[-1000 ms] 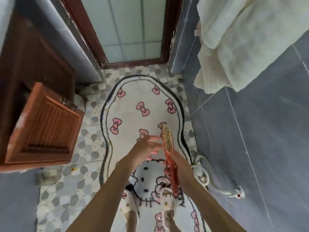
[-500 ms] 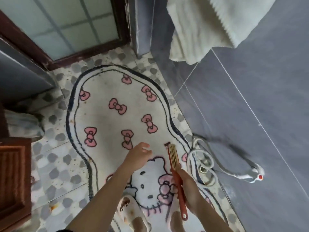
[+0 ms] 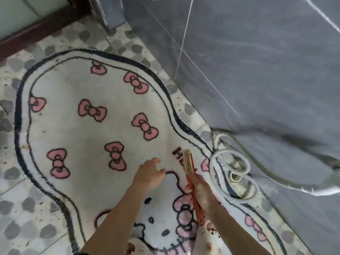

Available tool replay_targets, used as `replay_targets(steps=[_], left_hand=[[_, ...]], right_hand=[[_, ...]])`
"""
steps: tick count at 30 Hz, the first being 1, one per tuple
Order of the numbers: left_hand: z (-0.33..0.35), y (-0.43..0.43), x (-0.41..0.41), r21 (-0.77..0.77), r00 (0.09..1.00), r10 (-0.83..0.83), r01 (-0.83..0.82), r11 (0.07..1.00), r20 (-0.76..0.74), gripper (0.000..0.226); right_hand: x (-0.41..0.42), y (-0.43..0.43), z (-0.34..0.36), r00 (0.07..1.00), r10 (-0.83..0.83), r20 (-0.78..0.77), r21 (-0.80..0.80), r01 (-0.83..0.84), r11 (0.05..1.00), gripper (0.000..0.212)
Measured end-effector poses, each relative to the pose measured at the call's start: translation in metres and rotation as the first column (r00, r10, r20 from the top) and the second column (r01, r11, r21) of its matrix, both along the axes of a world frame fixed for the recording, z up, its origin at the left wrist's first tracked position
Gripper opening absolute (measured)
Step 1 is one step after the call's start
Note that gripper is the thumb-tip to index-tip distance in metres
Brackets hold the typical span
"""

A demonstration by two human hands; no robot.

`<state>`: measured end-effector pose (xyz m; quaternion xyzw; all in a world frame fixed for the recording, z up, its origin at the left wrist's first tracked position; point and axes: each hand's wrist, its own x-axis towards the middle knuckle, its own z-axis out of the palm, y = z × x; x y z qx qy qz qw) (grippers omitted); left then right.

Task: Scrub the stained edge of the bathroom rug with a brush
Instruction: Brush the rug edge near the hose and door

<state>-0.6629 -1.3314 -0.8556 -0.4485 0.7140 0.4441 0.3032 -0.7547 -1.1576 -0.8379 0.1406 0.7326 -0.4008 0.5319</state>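
a fluffy white bathroom rug (image 3: 92, 129) with a wavy outline and 2 dark border lines is seen from above, laid on a floor (image 3: 27, 208) of pale tiles printed with grey pebble shapes. 7 whole pink bows outlined in black are counted on its far part, and a cartoon cat face with 1 larger pink bow fills the near part. the black letters "he" can be read on the pile; the rest of the word is hidden. a brush (image 3: 189, 164) with a slim orange-red handle and a block of stiff tan bristles is held over that lettering, near the rug's right edge; contact with the pile cannot be told. its handle is gripped by the right hand (image 3: 200, 192). the left hand (image 3: 149, 173) hangs just left of the brush, apart from it, fingers loosely curled and holding nothing. a pale ribbed hose (image 3: 230, 162) lies coiled over the rug's right edge beside a smooth grey tiled wall (image 3: 257, 70).
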Motion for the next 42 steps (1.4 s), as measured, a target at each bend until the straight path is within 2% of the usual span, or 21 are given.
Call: replay_targets(steps=[6,10,12,13,16,17,18,19,21,23,26,27,30,33,35,37,40,42], left_hand=[[-0.091,0.010,-0.020,-0.151,0.976,-0.215,0.220,0.964,0.045,0.073],[-0.139,0.010,-0.036,-0.290,0.961,-0.274,0.275,0.917,0.044,0.084],[-0.164,0.007,-0.044,-0.349,0.956,-0.292,0.288,0.892,0.042,0.089],[-0.173,0.005,-0.046,-0.353,0.956,-0.290,0.288,0.891,0.048,0.092],[-0.192,-0.004,-0.045,-0.340,0.949,-0.298,0.314,0.887,0.098,0.103],[-0.197,-0.005,-0.044,-0.348,0.949,-0.297,0.314,0.883,0.103,0.105],[-0.203,-0.003,-0.043,-0.363,0.951,-0.292,0.308,0.879,0.102,0.106],[-0.207,0.000,-0.044,-0.380,0.948,-0.304,0.318,0.869,0.097,0.107],[-0.206,0.002,-0.042,-0.379,0.955,-0.284,0.296,0.877,0.088,0.108],[-0.201,0.002,-0.044,-0.361,0.958,-0.275,0.287,0.887,0.084,0.108],[-0.188,-0.003,-0.051,-0.265,0.949,-0.281,0.309,0.913,0.139,0.113],[-0.186,-0.005,-0.051,-0.241,0.945,-0.289,0.320,0.916,0.153,0.115],[-0.180,-0.007,-0.054,-0.198,0.934,-0.312,0.343,0.918,0.172,0.122],[-0.181,-0.005,-0.052,-0.204,0.931,-0.328,0.357,0.912,0.163,0.128],[-0.184,-0.004,-0.052,-0.204,0.933,-0.323,0.351,0.914,0.159,0.129],[-0.186,-0.005,-0.052,-0.216,0.932,-0.322,0.352,0.910,0.164,0.129],[-0.180,-0.008,-0.055,-0.172,0.920,-0.337,0.371,0.912,0.198,0.131],[-0.178,-0.009,-0.055,-0.164,0.910,-0.358,0.393,0.905,0.209,0.132]], right_hand=[[-0.013,0.005,-0.089,0.986,-0.072,-0.151,0.033,0.078,0.996,0.035],[-0.016,0.016,-0.139,0.915,0.080,-0.395,0.146,-0.024,0.989,0.049],[-0.019,0.024,-0.163,0.827,0.248,-0.505,0.264,-0.125,0.956,0.054],[-0.019,0.027,-0.172,0.753,0.360,-0.551,0.358,-0.176,0.917,0.057],[-0.022,0.030,-0.192,0.469,0.637,-0.611,0.560,-0.312,0.767,0.079],[-0.030,0.020,-0.195,0.395,0.691,-0.605,0.594,-0.354,0.722,0.087],[-0.041,0.006,-0.196,0.354,0.697,-0.623,0.594,-0.366,0.717,0.092],[-0.054,-0.011,-0.197,0.346,0.676,-0.650,0.572,-0.362,0.736,0.092],[-0.077,-0.047,-0.192,0.413,0.617,-0.670,0.505,-0.354,0.787,0.083],[-0.083,-0.059,-0.194,0.427,0.649,-0.630,0.540,-0.361,0.761,0.075],[-0.052,0.001,-0.185,0.365,0.749,-0.553,0.654,-0.367,0.662,0.079],[-0.033,0.032,-0.182,0.362,0.746,-0.559,0.660,-0.350,0.665,0.080],[-0.013,0.075,-0.171,0.463,0.740,-0.489,0.660,-0.359,0.660,0.079],[-0.042,0.006,-0.179,0.514,0.696,-0.501,0.656,-0.299,0.693,0.080],[-0.062,-0.045,-0.187,0.505,0.699,-0.506,0.617,-0.354,0.703,0.078],[-0.076,-0.061,-0.193,0.498,0.685,-0.531,0.588,-0.365,0.722,0.076],[-0.046,0.000,-0.187,0.419,0.757,-0.501,0.672,-0.363,0.646,0.085],[-0.014,0.045,-0.173,0.464,0.771,-0.436,0.666,-0.409,0.624,0.088]])
